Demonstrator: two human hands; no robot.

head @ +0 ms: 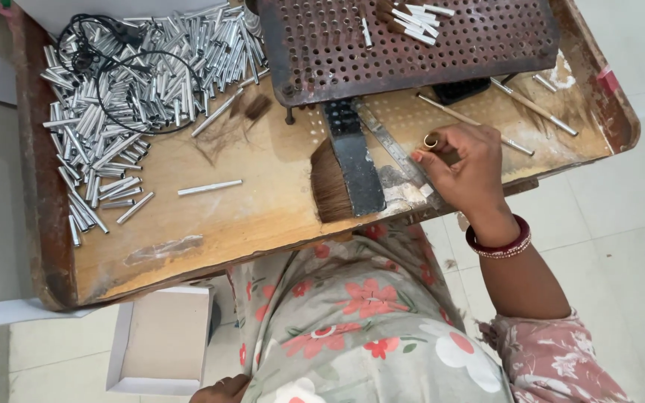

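While my right hand [463, 168] pinches a small brass-coloured ferrule [431, 140] between thumb and fingertips, its open end up, I hold it just above the far right part of the wooden work tray [263, 216], beside the flat bundle of brown bristle [330, 190] that lies clamped under a dark metal bar [356, 160]. My fingers are closed narrowly around that little ring and nothing else. My left hand [222, 389] is down at the bottom edge of the view, near a shallow white cardboard box [162, 339] on the floor; only a bit of it shows, so I cannot tell whether its fingers are closed or spread.

Judging by how things lie, most of the work is ahead. A big heap of silver metal tubes [121, 89] covers the left of the tray, with a black cord [106, 45] looped over it and one tube [209, 187] lying apart near the middle. On the perforated rusty plate [412, 45] at the far side only a handful of white-tipped pieces [412, 19] rest, and a few thin handled sticks [535, 108] lie on the right. So few are done, many remain.
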